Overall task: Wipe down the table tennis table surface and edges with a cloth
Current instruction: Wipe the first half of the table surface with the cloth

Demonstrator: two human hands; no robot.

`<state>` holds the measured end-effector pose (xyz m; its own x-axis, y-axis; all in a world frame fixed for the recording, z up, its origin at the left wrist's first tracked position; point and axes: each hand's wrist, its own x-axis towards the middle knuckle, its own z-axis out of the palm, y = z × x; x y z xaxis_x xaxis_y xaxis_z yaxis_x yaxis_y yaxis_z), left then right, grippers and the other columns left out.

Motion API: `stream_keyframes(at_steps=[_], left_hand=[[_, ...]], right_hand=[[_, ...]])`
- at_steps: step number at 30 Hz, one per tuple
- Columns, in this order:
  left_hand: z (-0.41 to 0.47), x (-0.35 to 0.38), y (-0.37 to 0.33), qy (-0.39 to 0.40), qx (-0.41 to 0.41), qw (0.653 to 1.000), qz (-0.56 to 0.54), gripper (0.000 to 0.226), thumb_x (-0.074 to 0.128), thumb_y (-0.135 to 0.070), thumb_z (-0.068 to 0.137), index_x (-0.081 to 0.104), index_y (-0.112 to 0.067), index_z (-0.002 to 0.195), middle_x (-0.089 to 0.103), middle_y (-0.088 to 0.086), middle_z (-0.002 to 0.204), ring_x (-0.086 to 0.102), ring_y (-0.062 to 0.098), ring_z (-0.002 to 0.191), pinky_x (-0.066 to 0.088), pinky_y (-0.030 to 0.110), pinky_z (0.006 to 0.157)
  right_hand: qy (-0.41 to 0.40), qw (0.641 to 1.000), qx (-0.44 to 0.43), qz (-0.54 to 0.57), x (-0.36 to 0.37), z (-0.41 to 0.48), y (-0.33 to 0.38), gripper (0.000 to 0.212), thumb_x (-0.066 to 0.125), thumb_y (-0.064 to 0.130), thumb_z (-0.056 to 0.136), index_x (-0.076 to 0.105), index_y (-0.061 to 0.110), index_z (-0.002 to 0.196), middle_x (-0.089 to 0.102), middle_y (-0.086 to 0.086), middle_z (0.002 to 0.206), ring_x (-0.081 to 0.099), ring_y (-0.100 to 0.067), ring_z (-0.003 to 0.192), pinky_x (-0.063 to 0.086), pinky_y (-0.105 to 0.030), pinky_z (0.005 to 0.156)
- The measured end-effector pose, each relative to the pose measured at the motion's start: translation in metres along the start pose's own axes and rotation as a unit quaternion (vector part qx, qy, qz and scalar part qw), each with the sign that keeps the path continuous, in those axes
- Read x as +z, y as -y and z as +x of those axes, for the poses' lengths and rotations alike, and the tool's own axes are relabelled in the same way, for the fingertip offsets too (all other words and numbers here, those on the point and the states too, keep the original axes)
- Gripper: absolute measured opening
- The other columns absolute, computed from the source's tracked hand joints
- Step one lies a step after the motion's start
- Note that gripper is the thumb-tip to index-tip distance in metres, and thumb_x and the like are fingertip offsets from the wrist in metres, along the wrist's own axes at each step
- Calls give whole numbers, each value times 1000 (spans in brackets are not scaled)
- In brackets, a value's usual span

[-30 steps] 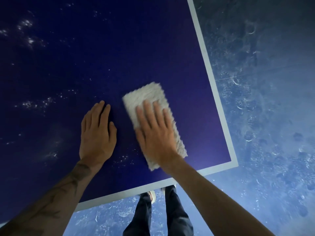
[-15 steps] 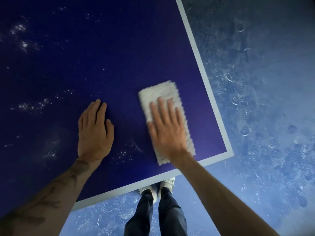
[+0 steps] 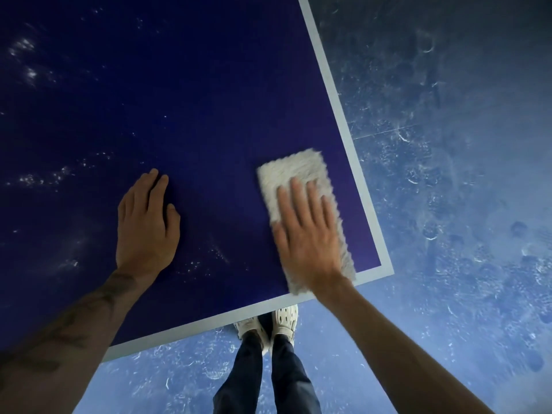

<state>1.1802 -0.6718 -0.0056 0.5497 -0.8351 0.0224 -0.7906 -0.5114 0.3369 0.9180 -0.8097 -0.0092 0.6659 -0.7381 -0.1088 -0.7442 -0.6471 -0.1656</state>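
Your right hand (image 3: 307,234) lies flat, fingers spread, pressing on the near half of the folded white cloth (image 3: 301,204), whose far end sticks out past your fingertips. The cloth sits at the near right corner of the table tennis table (image 3: 179,100), its near end overlapping the white edge line (image 3: 343,121). Your left hand (image 3: 146,225) rests open and empty on the surface, well to the cloth's left.

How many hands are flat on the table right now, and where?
2. The left hand lies palm down on the bare blue table, left of the cloth. The right hand presses on the cloth near the table's white-lined corner. None appear hidden.
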Motion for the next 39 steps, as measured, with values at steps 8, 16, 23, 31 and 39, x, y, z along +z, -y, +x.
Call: stream_keyframes(at_steps=[8, 16, 23, 31, 39], left_hand=[[0, -1, 0, 7, -11, 1000, 0, 55, 36, -25, 107, 38, -5, 158, 30, 12, 169, 26, 31, 157, 22, 54, 128], [0, 1, 3, 2, -6, 1000, 2, 54, 35, -26, 108, 38, -7, 158, 32, 12, 167, 29, 30, 155, 23, 49, 128], [0, -7, 7, 19, 10, 999, -24, 50, 40, -18, 111, 37, -4, 159, 30, 12, 168, 26, 29, 157, 20, 49, 130], [-12, -51, 81, 17, -20, 1000, 2, 52, 42, -17, 110, 34, -4, 160, 30, 13, 169, 27, 30, 156, 23, 53, 128], [-27, -60, 141, 9, -56, 998, 18, 52, 39, -20, 112, 32, -2, 160, 25, 14, 170, 24, 32, 157, 18, 52, 130]], right_hand=[[-4, 999, 46, -4, -9, -24, -61, 63, 23, 46, 114, 21, 21, 171, 14, -6, 179, 9, -30, 166, 12, -54, 133], [15, 999, -17, 41, 18, -18, 84, 65, 13, 49, 115, 0, 21, 172, -5, -8, 180, -5, -33, 166, 7, -54, 134], [32, 999, 4, 0, 12, -41, 51, 63, 12, 51, 114, 4, 26, 172, -2, -2, 180, -4, -26, 166, 3, -50, 134], [16, 999, -3, 41, 34, -20, 178, 65, 14, 48, 115, -4, 21, 172, -7, -9, 179, -8, -33, 165, 2, -54, 134], [26, 999, 44, 5, 25, -20, 150, 63, 13, 49, 115, 2, 25, 172, -3, -3, 180, -5, -27, 166, 3, -49, 134]])
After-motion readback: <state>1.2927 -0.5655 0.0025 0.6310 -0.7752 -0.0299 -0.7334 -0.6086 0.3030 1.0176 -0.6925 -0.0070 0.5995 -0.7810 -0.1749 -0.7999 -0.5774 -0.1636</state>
